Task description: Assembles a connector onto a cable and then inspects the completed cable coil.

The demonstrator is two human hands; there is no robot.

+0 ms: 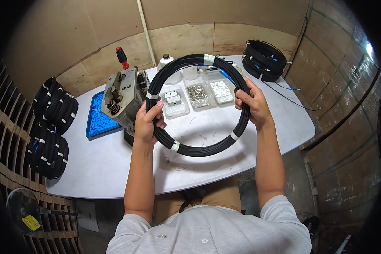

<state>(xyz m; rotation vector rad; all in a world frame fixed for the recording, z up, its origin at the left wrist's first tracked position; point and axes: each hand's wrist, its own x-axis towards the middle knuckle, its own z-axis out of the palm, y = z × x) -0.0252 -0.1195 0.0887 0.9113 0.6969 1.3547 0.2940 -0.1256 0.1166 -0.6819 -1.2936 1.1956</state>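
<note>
Above the middle of the white table (114, 169), the left hand (148, 122) and right hand (252, 103) each close around opposite sides of a black cable coil (199, 150) bound with white tape, holding it upright in the air. Its top arc could snag the red-handled crimping press (122, 99) or knock the clear parts trays (197, 95) if swung back. Bare room lies along the near edge; stacked coils (53, 127) crowd the left edge, more coils (264, 59) the far right corner
</note>
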